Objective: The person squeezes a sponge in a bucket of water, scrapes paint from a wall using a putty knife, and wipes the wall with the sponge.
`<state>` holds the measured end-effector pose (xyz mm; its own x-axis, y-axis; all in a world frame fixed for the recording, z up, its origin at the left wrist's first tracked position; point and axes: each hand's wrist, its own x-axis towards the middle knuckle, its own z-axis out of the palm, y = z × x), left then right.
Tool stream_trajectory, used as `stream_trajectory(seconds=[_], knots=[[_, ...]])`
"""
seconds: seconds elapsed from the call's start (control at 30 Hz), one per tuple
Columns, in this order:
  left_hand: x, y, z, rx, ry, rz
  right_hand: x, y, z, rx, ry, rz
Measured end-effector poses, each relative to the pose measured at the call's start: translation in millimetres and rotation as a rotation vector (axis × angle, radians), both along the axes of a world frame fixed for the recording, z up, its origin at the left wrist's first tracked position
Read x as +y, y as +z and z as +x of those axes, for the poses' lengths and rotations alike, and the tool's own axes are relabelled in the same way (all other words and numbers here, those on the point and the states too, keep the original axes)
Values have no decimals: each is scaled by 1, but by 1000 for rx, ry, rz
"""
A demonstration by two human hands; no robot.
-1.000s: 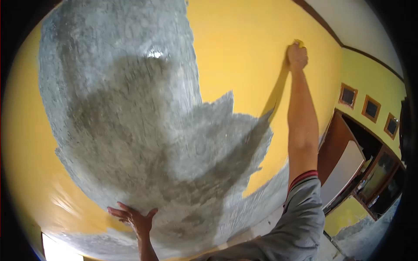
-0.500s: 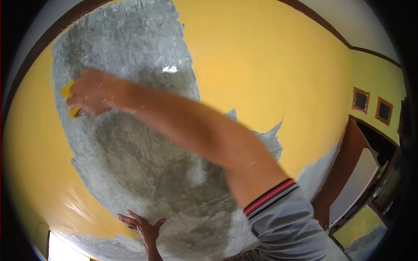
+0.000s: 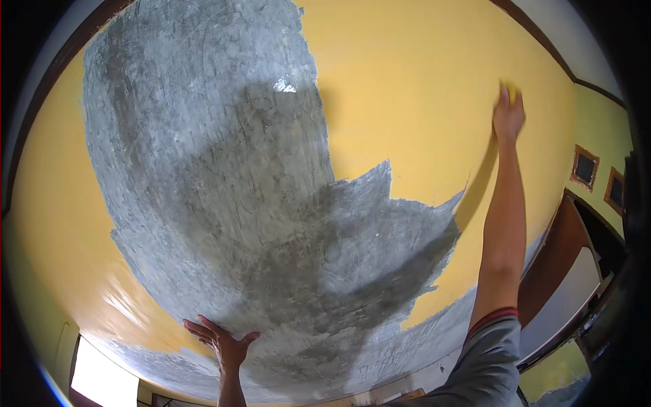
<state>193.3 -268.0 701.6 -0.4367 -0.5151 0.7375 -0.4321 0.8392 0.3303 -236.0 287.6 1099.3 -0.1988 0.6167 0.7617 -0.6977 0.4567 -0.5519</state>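
Note:
My left hand (image 3: 222, 342) rests low on the wall, fingers spread, near the border between grey and yellow. Raised at the upper right, my right hand (image 3: 509, 121) is closed around a small yellow sponge (image 3: 513, 93), largely hidden by the fingers. That hand is at the yellow painted part (image 3: 413, 88) of the wall; whether the sponge touches it I cannot tell. A large grey bare patch (image 3: 196, 136) with ragged edges covers the left and middle, with a bright wet-looking shine near its top right.
Two small framed openings (image 3: 584, 167) are on the green side wall at right. Below them stands a brown wooden door or panel (image 3: 555, 252) beside a white board (image 3: 564, 305). A bright opening (image 3: 105, 373) shows at lower left. Dark trim runs along the ceiling.
My right hand has swung with the sponge from the grey patch's left edge across to the yellow area at upper right. My left hand stays nearly in place. The view has shifted slightly.

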Motion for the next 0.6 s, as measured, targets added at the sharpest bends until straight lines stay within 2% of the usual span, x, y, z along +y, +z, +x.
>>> stream_trajectory(seconds=[0.03,0.07,0.17,0.2,0.27,0.3,0.33,0.37,0.4,0.43,0.47,0.5,0.53,0.57,0.6], knots=[[0,0,0,-9,-5,5,13,-48,-8,35,-134,52],[1,1,0,-19,14,34,13,-95,-4,21,-156,51],[0,1,0,-26,-10,36,6,-253,12,-153,-95,51],[-4,-2,0,-6,6,13,2,-317,23,-246,-9,66],[-12,-7,-2,26,11,-3,6,-488,40,-402,499,-48],[-14,-10,-2,-42,-43,-11,-2,-566,81,-605,347,239],[-18,-12,-3,-7,-3,-53,-5,-629,138,-1001,528,40],[-21,-12,-4,28,34,-99,-4,-693,197,-1268,519,25],[-17,-9,-5,13,45,-47,2,-784,261,-1456,380,-65],[-18,-9,-4,-62,-18,-66,6,-860,335,-1666,109,-25],[-20,-11,-4,-54,15,-66,30,-939,417,-1958,126,-95],[-22,-9,-5,-30,56,-69,4,-890,506,-2083,7,-184],[-23,-12,-5,-38,76,-73,2,-866,572,-2302,5,-502],[-20,-10,-7,-69,44,-88,11,-900,650,-2500,214,146],[-17,-9,-7,-50,55,-75,9,-891,709,-2599,186,24]])
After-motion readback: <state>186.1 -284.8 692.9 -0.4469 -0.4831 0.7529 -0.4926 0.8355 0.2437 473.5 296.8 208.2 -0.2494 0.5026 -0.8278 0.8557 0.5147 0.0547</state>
